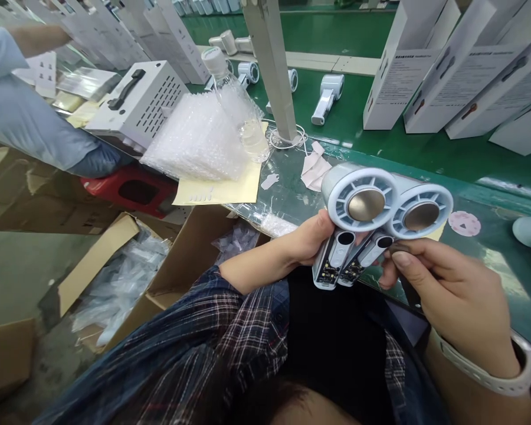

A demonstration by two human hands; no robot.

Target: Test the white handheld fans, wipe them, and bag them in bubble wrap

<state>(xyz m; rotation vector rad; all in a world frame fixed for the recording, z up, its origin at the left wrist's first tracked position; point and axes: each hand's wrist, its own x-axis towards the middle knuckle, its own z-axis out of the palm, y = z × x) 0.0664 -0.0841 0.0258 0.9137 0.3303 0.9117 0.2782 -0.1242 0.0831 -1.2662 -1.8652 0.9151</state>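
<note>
Since left hand (312, 236) and right hand (429, 277) each pinch a fan (365, 203) handle over the bench (504, 177) edge, one slip drops both

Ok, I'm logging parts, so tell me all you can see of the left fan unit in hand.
The left fan unit is pale, plastic-looking, with a round vaned face around a shiny gold disc. Its short handle points down, open at the end with a circuit board showing. The left hand grips the handle; it lies against the second unit.

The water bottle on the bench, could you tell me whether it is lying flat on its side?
No, the water bottle stands tilted, cap up.
</note>
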